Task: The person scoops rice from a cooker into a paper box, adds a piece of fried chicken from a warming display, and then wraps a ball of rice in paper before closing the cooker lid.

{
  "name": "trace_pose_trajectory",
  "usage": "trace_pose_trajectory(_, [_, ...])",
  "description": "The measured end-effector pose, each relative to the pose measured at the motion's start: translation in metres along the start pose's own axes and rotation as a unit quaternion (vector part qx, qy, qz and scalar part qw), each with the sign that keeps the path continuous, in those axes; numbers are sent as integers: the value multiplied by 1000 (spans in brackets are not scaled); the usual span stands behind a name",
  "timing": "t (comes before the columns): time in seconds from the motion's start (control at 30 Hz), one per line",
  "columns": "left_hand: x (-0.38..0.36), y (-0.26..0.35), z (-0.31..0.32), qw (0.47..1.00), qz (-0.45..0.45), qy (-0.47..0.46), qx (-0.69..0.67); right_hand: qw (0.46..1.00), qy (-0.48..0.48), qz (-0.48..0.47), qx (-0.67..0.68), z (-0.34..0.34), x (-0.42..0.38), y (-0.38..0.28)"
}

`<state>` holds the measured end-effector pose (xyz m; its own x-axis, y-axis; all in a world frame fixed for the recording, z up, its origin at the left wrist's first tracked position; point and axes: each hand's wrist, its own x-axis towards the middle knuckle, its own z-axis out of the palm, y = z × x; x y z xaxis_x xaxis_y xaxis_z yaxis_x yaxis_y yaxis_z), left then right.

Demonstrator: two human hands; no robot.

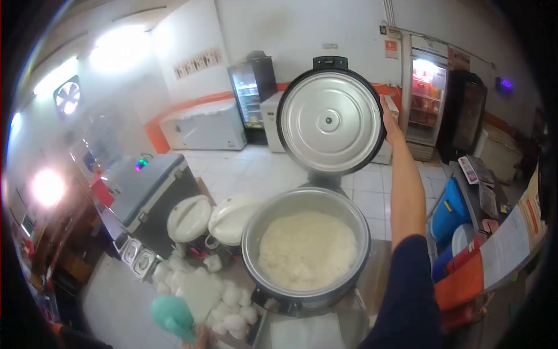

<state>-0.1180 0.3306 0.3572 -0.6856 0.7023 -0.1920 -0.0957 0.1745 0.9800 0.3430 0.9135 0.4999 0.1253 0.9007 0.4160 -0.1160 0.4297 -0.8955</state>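
Observation:
A large rice cooker [249, 256] stands in front of me, its inner pot holding white cooked rice [308, 250]. The round metal-lined lid [328, 119] is raised upright on its hinge at the far side. My right hand [390, 121] grips the lid's right edge, with some fingers hidden behind it. At the bottom edge, my left hand [199, 337] is partly in view, closed on the handle of a turquoise rice paddle [172, 316]. The paddle is left of the cooker, over several white rounded bundles [226, 305] whose kind I cannot make out.
Two cream lids [190, 218] lie behind the bundles. A grey cool box [151, 189] stands at the left. Papers [511, 250] and a blue bag [446, 212] crowd the right side. Chest freezers [203, 125] and a lit drinks fridge [427, 96] line the far wall.

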Motion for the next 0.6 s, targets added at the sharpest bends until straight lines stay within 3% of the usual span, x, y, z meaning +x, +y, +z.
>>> trace_pose_trajectory(0.03, [-3, -2, -14, 1000, 3, 2, 2, 1000, 0, -1, 4, 10, -4, -13])
trace_pose_trajectory(0.1, [-19, -3, -42, 991, -108, -12, 79, 973, 146, -122, -133, 17, -26, -13])
trace_pose_trajectory(0.13, [-25, -2, -50, 988, -131, -31, 69, 976, 122, -115, -137, 16, -37, -15])
trace_pose_trajectory(0.2, [-32, 15, -19, 992, -101, 59, -51, 982, 82, -87, -148, 14, -65, -29])
trace_pose_trajectory(0.27, [-36, 49, 6, 988, -50, -39, -143, 952, 15, -246, -181, 28, -105, -55])
trace_pose_trajectory(0.33, [-20, 67, 29, 971, -18, -92, -219, 938, -40, -289, -188, 36, -152, -78])
trace_pose_trajectory(0.37, [-12, 77, 48, 982, 59, -27, -176, 920, -82, -332, -193, 35, -177, -83])
trace_pose_trajectory(0.43, [5, 105, 70, 975, 142, 16, -172, 879, -131, -384, -251, 19, -212, -72])
trace_pose_trajectory(0.5, [16, 137, 81, 965, 162, -7, -207, 866, -172, -388, -264, 17, -261, -56])
trace_pose_trajectory(0.6, [35, 156, 93, 959, 181, -46, -215, 776, -205, -457, -383, 22, -313, -58])
